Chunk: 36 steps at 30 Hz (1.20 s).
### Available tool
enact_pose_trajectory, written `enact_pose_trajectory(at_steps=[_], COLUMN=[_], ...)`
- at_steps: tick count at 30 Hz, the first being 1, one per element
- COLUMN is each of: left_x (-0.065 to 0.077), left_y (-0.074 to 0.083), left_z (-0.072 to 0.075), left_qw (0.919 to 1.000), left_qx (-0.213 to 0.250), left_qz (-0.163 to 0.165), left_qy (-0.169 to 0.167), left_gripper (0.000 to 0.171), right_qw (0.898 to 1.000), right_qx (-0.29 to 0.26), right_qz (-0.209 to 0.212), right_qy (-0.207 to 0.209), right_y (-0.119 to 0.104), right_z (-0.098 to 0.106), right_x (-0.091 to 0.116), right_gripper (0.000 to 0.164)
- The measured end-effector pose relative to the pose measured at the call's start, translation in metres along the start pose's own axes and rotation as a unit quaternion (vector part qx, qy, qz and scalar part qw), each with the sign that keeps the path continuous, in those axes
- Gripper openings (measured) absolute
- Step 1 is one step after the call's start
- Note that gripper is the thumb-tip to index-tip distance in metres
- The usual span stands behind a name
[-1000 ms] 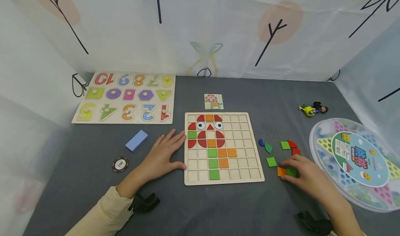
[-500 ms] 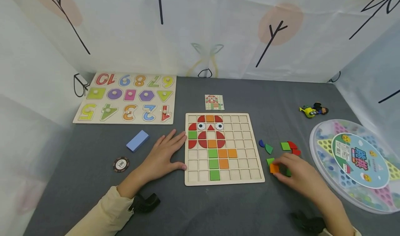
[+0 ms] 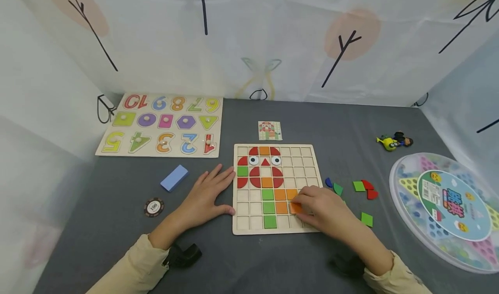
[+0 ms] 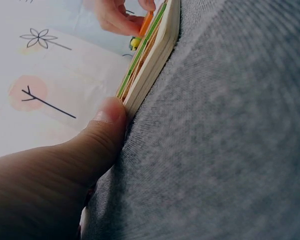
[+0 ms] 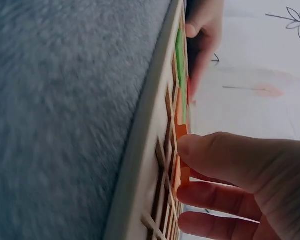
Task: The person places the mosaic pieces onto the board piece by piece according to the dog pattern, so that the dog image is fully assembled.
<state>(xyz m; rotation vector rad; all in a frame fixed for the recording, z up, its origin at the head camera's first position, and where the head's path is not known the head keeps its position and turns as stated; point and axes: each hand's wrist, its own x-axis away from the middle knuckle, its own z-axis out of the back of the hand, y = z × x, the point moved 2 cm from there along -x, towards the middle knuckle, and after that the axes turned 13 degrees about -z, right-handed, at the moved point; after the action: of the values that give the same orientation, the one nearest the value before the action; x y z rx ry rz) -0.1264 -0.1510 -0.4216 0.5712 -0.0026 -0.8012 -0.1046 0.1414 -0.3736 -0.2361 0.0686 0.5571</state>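
A wooden grid board (image 3: 308, 172) holds red, orange, green and eye-printed tiles that form a face above a partial body. My left hand (image 3: 208, 192) lies with fingers spread along the board's left edge, its thumb (image 4: 109, 120) touching the side. Over the lower part of the board, my right hand (image 3: 327, 209) pinches an orange square tile (image 3: 295, 208) between thumb and fingers. That tile is just right of another orange tile (image 3: 281, 207) in the grid; in the right wrist view the held tile (image 5: 184, 172) is at the board's surface.
Loose green tiles (image 3: 367, 219), red quarter-round tiles (image 3: 372, 194) and a blue piece (image 3: 328, 182) lie right of the board. A small pattern card (image 3: 270, 130) is behind it. Around are a number puzzle (image 3: 156, 129), blue block (image 3: 174, 178), poker chip (image 3: 153, 207), toy figures (image 3: 393, 141) and round game box (image 3: 448, 207).
My right hand has picked up the orange tile from the loose pieces and carried it left onto the board. My left hand has stayed at the board's edge.
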Motion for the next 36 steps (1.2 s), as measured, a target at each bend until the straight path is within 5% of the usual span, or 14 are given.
enact_pose_trajectory(at_steps=[12,21,26,36], left_x=[0.0,-0.001,-0.001,0.0], left_y=[0.001,0.001,0.0,-0.002], left_z=[0.002,0.001,0.0,-0.001], left_qw=[0.9999,0.9999,0.9999,0.9999], left_qx=[-0.001,0.004,0.004,-0.002], left_qz=[0.013,0.01,0.008,0.008], left_qy=[-0.007,-0.006,-0.006,-0.007], left_gripper=[0.092,0.093,0.093,0.093], right_qw=[1.0,0.988,0.983,0.978], right_qx=[0.011,0.034,0.024,0.019], right_qz=[-0.016,-0.146,-0.184,-0.201], right_qy=[-0.002,0.037,-0.001,-0.055], right_y=[-0.001,0.047,0.071,0.081], right_z=[-0.002,0.024,0.028,0.024], right_x=[-0.002,0.014,0.021,0.018], right_gripper=[0.029,0.034,0.031,0.03])
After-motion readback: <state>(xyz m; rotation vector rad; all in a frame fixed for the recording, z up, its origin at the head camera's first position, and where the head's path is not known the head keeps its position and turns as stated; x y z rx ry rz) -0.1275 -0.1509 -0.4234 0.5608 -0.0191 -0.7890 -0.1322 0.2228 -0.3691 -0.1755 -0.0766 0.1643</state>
